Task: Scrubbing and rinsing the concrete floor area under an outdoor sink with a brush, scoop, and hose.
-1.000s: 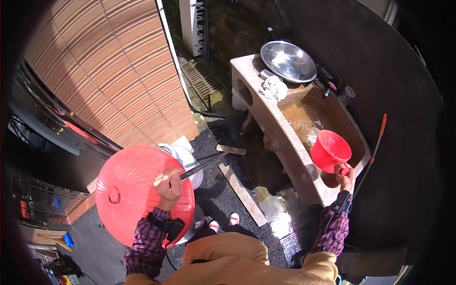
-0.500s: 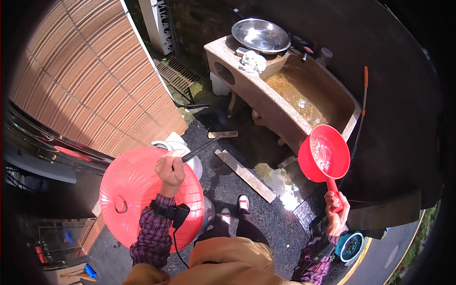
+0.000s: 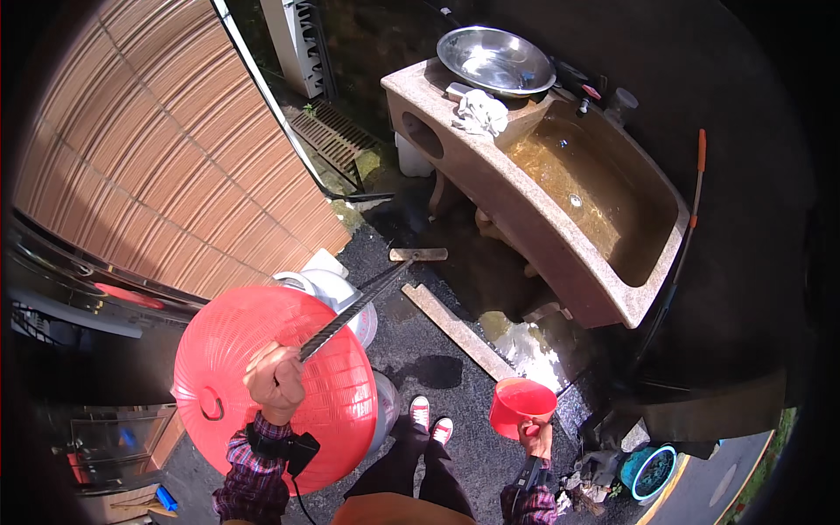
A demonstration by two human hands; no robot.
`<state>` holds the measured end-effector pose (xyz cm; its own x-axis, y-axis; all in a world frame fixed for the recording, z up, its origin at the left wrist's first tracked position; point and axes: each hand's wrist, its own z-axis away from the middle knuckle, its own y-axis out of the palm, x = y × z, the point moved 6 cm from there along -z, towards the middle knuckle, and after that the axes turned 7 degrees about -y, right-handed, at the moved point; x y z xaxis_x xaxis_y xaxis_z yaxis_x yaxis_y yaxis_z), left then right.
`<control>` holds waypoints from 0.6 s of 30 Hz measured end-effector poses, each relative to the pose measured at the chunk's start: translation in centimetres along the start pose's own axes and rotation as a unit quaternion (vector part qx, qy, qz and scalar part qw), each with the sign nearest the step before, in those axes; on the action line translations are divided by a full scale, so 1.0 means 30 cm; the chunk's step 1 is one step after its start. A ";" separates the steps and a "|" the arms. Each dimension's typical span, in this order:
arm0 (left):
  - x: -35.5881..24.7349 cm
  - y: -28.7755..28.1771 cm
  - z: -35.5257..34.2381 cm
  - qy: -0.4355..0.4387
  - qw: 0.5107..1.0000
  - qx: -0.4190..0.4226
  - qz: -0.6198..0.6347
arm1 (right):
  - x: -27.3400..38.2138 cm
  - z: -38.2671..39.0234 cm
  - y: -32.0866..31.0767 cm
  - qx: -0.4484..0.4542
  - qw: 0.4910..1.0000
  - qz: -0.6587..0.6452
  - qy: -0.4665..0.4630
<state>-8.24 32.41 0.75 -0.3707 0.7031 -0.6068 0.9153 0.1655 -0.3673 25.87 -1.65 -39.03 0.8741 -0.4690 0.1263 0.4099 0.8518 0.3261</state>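
Landmark: the stone sink (image 3: 641, 302), with brownish water (image 3: 582, 188) in its basin.

Right hand (image 3: 535, 435) wrapped round the handle of a red scoop (image 3: 505, 411). Scoop is outside the sink, on the wearer's side of its near end and well apart from it; mouth upward. Whether it holds water, cannot tell. Left hand (image 3: 276, 382) closed round the black handle of a bar-headed tool (image 3: 346, 315); its head lies low, left of the sink. Whether the head touches ground, cannot tell.

Step in hand, as judged: scoop held clear of the sink, tool steadied on the other side. Any next move calls for a firm right grip, the scoop kept near level in case it is loaded, and the tool's handle held out of the scoop's way.

Edges: the sink's near corner projects toward the wearer, the likeliest knock for a rising scoop. Left of the sink, a big red dome (image 3: 236, 350) sits right under the left hand, leaving little room to lower it. A stone strip (image 3: 459, 332) lies on the ground between dome and sink, a possible trip. Best room: the pavement (image 3: 398, 337) on the sink's left, before the red-and-white shoes (image 3: 443, 430).
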 end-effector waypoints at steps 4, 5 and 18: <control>0.010 -0.040 0.034 -0.003 0.999 0.011 -0.033 | -0.221 -0.235 0.454 0.013 0.994 0.054 -0.099; -0.010 -0.018 0.030 0.001 1.000 0.007 -0.014 | -0.176 -0.331 0.519 0.022 0.991 0.037 -0.128; -0.034 0.055 0.055 -0.004 1.000 0.001 0.002 | -0.289 -0.167 0.503 0.245 0.948 -0.157 0.129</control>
<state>-6.62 30.81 -0.40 -0.3676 0.6977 -0.6149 0.9167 0.1607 -0.3658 25.79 16.44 -39.89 0.7901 -0.5545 -0.2614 0.5449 0.4399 0.7139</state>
